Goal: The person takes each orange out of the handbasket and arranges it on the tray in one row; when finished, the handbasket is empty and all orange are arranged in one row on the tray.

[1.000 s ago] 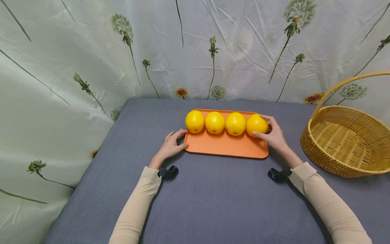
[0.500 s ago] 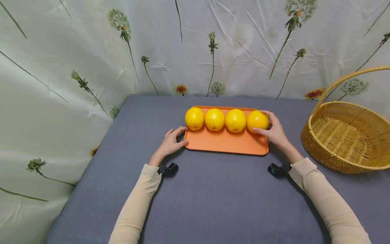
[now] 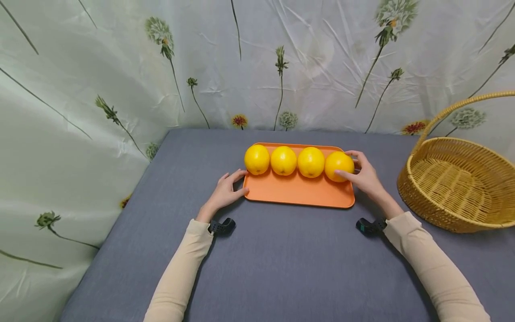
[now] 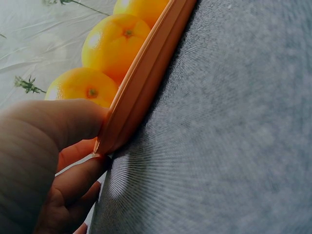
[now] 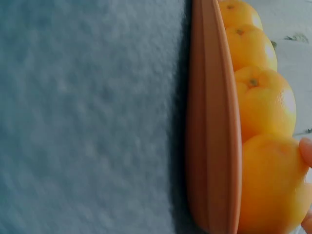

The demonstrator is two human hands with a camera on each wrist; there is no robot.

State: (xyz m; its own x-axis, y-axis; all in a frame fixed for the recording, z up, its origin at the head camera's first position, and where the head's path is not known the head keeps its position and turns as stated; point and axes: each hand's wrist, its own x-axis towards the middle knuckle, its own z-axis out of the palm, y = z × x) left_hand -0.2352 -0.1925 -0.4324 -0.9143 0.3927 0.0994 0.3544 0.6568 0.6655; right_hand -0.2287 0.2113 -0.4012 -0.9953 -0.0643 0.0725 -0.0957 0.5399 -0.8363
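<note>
Several oranges stand in a row along the far side of an orange tray (image 3: 297, 192). My right hand (image 3: 367, 178) grips the rightmost orange (image 3: 337, 166), thumb across its front and fingers round its right side; the orange is on the tray. Two fingertips (image 5: 306, 151) show on that fruit in the right wrist view. At the other end, my left hand (image 3: 223, 193) holds the tray's left edge, near the leftmost orange (image 3: 257, 159). In the left wrist view the thumb (image 4: 83, 119) lies against the rim, with the other fingers lower at the tray's end.
A wicker basket (image 3: 422, 203) with a tall arched handle stands on the right of the grey-covered table (image 3: 289, 259). Behind the table hangs a pale flowered curtain (image 3: 257, 67), which also runs along the left side. A black band (image 3: 222, 227) is on each wrist.
The head view shifts slightly up and down. My right thumb lies a little higher on the rightmost orange than a second ago. My left hand, the tray and the other oranges stay put.
</note>
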